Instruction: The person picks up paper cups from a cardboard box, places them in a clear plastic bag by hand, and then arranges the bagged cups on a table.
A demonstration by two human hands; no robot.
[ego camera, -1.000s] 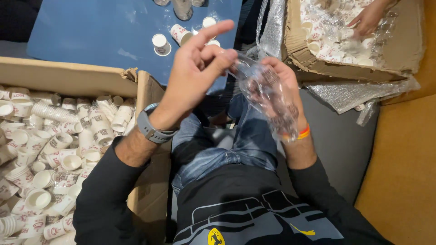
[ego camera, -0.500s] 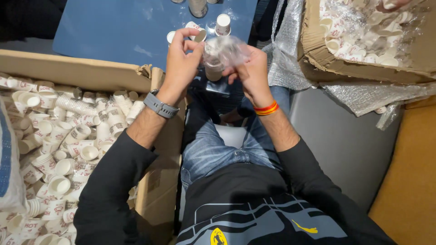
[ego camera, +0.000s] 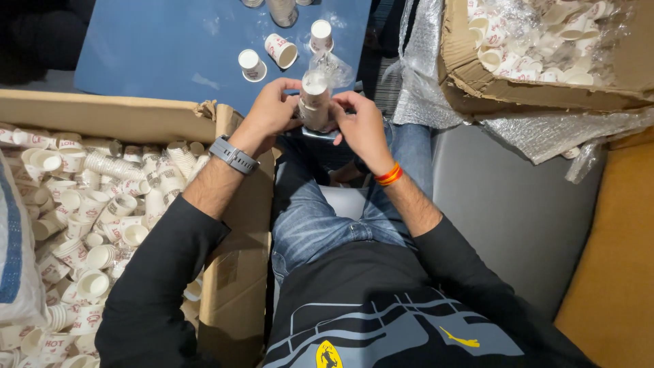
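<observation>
Both hands hold a short stack of white paper cups wrapped in a clear plastic bag (ego camera: 315, 95) upright over my lap, at the near edge of the blue table (ego camera: 170, 48). My left hand (ego camera: 271, 109), with a grey watch on its wrist, grips the stack's left side. My right hand (ego camera: 360, 124), with an orange band on its wrist, grips the right side. The bag's loose top sticks up above the cups. Three loose paper cups (ego camera: 281, 50) stand or lie on the table just beyond the stack.
An open cardboard box (ego camera: 231, 272) full of loose paper cups sits at my left. Another cardboard box (ego camera: 470, 68) of cups with crumpled plastic wrap is at the upper right. More stacked cups (ego camera: 281, 9) stand at the table's far edge. A grey seat surface lies to my right.
Earlier the hands held an empty clear bag open near my chest. They moved forward to the table edge, and the bag now wraps a stack of cups held between both hands.
</observation>
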